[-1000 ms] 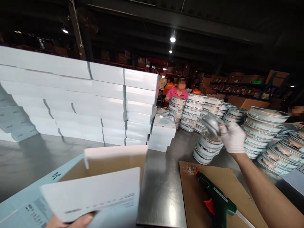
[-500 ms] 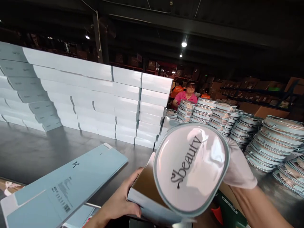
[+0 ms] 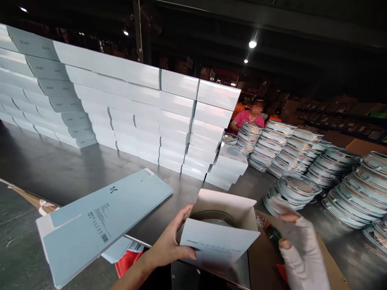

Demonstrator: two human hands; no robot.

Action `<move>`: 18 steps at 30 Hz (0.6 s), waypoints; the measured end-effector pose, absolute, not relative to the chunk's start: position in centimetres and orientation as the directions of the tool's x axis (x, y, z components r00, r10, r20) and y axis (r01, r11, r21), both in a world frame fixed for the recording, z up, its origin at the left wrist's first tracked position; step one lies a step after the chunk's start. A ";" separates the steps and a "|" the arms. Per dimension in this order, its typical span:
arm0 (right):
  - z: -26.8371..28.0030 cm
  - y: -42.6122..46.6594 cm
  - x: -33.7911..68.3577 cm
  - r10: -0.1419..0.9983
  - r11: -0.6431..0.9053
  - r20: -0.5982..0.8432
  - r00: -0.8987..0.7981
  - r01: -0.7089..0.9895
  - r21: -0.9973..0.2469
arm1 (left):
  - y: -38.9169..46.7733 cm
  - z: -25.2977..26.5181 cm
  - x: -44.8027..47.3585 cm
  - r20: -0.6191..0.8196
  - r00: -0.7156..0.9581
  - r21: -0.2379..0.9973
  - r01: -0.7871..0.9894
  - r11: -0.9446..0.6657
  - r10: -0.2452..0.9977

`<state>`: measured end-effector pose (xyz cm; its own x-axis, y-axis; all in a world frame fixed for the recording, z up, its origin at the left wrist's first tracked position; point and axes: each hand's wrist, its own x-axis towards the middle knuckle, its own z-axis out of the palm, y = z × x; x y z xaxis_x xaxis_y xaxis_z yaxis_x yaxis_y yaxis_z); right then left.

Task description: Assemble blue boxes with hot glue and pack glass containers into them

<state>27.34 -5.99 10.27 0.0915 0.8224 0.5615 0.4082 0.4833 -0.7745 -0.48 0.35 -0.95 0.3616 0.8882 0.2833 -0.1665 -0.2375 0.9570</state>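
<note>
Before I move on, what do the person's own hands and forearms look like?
The left hand is bare, with no glove and no sleeve visible along the forearm. The right hand, blurred, wears a white glove; the ends of some fingers appear uncovered.

An open box [image 3: 220,245] is at the table's [image 3: 127,166] near edge, a round case [image 3: 216,222] apparently inside. Flattened cartons [image 3: 121,215] lie left of it, a cardboard sheet [image 3: 261,257] right. Behind runs a wall of boxes [image 3: 139,104]; case stacks [image 3: 353,197] stand behind, rightward.

Two hands [image 3: 171,241] [image 3: 305,237], one open box [image 3: 219,241], one round case [image 3: 216,222] inside, one glue gun [image 3: 273,233], one cardboard sheet [image 3: 332,264]
</note>
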 end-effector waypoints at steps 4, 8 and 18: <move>5.1 -6.4 26.2 0.936 0.340 0.353 0.001 0.267 -0.902 | -0.7 -0.3 -0.1 0.404 0.274 0.914 -0.165 -0.371 0.873; 3.5 -6.5 22.1 0.931 0.316 0.343 0.125 0.197 -0.928 | -1.6 0.9 1.1 0.609 0.189 0.791 -0.062 -0.609 0.771; 4.6 -7.0 25.1 0.877 0.275 0.397 0.271 0.394 -0.877 | -1.6 3.2 0.9 0.321 0.151 0.938 0.086 -0.336 0.935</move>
<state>25.12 -6.98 4.63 0.2710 0.8769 0.3970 0.3940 0.2752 -0.8769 0.86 -1.63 3.15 0.1507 0.9349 0.3214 0.0857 -0.3362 0.9379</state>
